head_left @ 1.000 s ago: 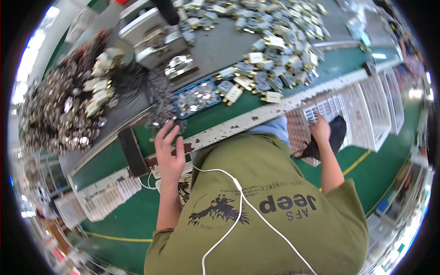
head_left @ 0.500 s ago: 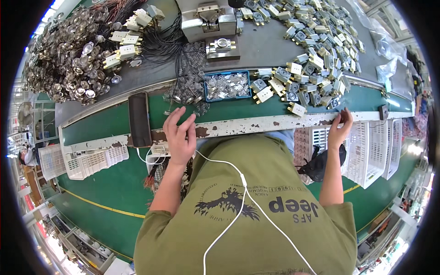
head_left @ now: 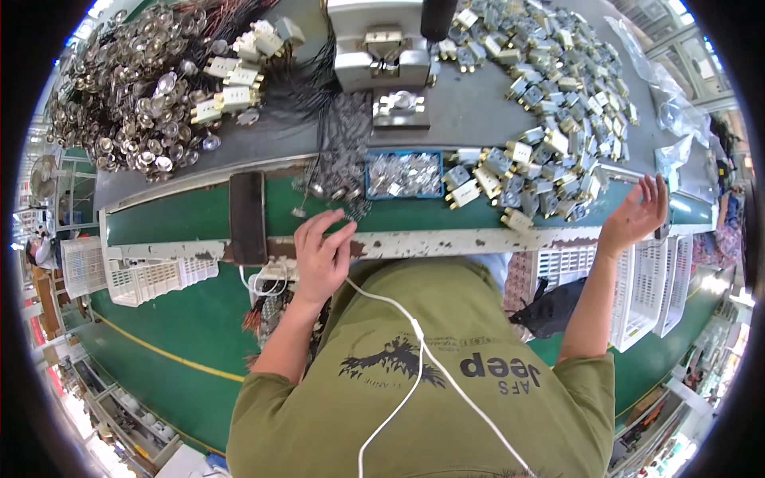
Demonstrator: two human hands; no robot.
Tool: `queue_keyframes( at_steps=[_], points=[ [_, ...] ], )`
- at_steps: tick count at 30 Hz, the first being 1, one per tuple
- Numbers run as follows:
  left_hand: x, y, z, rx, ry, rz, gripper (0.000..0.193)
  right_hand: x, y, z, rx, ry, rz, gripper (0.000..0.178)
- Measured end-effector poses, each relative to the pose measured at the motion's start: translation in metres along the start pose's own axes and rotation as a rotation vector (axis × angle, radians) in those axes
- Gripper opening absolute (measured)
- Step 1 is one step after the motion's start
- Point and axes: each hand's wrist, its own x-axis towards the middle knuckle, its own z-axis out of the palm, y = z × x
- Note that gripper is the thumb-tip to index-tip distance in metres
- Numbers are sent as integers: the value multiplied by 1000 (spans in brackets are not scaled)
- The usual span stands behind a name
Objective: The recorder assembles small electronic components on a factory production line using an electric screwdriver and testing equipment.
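My left hand [head_left: 323, 256] hovers at the bench's chipped white front edge, its fingers slightly bent and apart with nothing visible between them. Just beyond it lie thin dark wires ending in small round metal parts [head_left: 341, 193]. A blue tray [head_left: 404, 197] of small shiny metal pieces sits to their right. Over the right end of the green strip, my right hand [head_left: 635, 215] is raised with its fingers spread, holding nothing that shows. Grey and cream block-shaped parts with brass-coloured prongs [head_left: 518, 220] are heaped to the left of that hand.
A metal press-like fixture [head_left: 379, 48] stands at the back middle, a small metal block [head_left: 401, 121] before it. Wired metal cups [head_left: 147, 103] pile up at the far left. A dark phone [head_left: 248, 217] lies across the front edge. White crates [head_left: 637, 291] stand below right.
My right hand has lifted away from the heap of blocks, moving right and opening its fingers. My left hand stays near the front edge. The whole view has shifted slightly.
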Motion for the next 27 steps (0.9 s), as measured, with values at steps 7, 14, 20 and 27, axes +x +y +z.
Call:
queue_keyframes(
  at_steps=[7, 14, 20, 27],
  points=[
    [-12, -2, -15, -50, -347, 162, 30, 134, 56, 59, -281, -52, -397, 47],
    [-19, -22, -32, -42, -731, 233, 43, 242, 133, 113, -379, -149, -443, 51],
    [-9, -21, -35, -9, -833, 280, 40, 322, 228, 132, -627, -363, -435, 58],
    [-1, -13, -39, -31, -1017, 71, 50, 374, 325, 98, -859, -507, -266, 61]
  ],
)
